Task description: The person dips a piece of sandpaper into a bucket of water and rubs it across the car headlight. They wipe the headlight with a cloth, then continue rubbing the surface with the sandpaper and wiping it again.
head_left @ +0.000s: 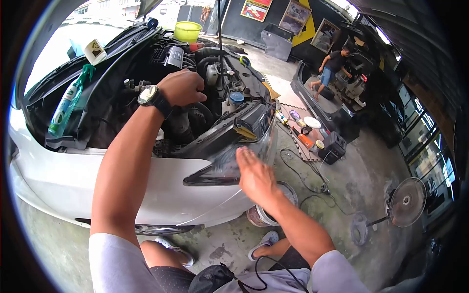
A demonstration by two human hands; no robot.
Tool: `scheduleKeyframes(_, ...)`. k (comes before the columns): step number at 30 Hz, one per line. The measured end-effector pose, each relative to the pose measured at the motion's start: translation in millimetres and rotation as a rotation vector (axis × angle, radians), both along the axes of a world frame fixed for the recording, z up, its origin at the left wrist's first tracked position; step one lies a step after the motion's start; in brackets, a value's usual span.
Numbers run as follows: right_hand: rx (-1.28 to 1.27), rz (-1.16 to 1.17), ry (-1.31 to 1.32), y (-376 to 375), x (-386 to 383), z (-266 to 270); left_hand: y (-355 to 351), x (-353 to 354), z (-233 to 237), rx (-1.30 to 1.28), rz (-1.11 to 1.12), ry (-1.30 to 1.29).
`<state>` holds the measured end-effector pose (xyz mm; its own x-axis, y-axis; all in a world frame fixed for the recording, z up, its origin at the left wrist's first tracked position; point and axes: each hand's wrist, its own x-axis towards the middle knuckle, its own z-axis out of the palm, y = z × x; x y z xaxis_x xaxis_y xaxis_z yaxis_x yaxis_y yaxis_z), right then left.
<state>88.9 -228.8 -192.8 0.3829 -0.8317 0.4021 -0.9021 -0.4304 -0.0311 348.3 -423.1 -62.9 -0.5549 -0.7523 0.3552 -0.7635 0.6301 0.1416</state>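
My right hand (pixel 257 177) lies against the clouded headlight (pixel 222 171) at the front corner of a white car (pixel 168 171). Its fingers are stretched out and together; whatever may be beneath them is hidden. Over the open engine bay hangs my left hand (pixel 182 88), its fingers curled in and a watch (pixel 149 95) on the wrist. I cannot see whether anything is inside that curl. A blue cap (pixel 236 97) on a reservoir and a yellow piece (pixel 244 130) by the headlight's upper edge are close by.
A bucket (pixel 261 216) stands under the headlight. Several tools and bottles lie on a mat (pixel 308 151) beside a black box (pixel 334 147), with cables across the floor. A fan (pixel 406 200) is at right. Further back, another person (pixel 328 71) is at a dark car.
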Motion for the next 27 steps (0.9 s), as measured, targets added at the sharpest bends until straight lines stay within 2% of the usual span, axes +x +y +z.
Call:
scheduleKeyframes(2, -0.017, 0.098, 0.033, 23, 8, 2, 1, -1, 1, -0.019, -0.012, 0.046)
scheduleKeyframes(5, -0.018, 0.17, -0.005, 10, -18, 1, 1, 3, 4, 0.038, 0.008, 0.012)
scheduleKeyframes(6, 0.034, 0.06, -0.049, -1, -16, 8, -1, 5, 3, 0.022, 0.012, 0.005)
scheduleKeyframes(9, 0.021, 0.065, -0.027, -10, -4, 3, -2, 4, 5, 0.015, 0.013, -0.007)
scheduleKeyframes(13, -0.016, 0.232, -0.091, 21, -17, -3, -2, 3, 1, 0.004, 0.003, -0.053)
scheduleKeyframes(15, -0.018, 0.164, -0.075, 2, -28, -4, 4, 0, 10, 0.093, 0.039, -0.065)
scheduleKeyframes(17, 0.044, -0.035, -0.028, -9, -26, 0, 5, -2, 10, 0.178, 0.065, -0.073)
scheduleKeyframes(19, -0.049, 0.1, 0.019, 5, -7, -8, 0, -1, 5, 0.079, 0.024, -0.092)
scheduleKeyframes(21, -0.029, 0.193, -0.027, 25, -7, -2, 1, -1, 6, 0.106, 0.036, -0.072)
scheduleKeyframes(24, -0.007, 0.128, -0.044, 5, -32, 0, -2, 5, 6, 0.097, 0.033, -0.073)
scheduleKeyframes(27, 0.016, 0.084, -0.021, -14, -20, 5, -2, 0, 1, 0.088, -0.008, -0.089)
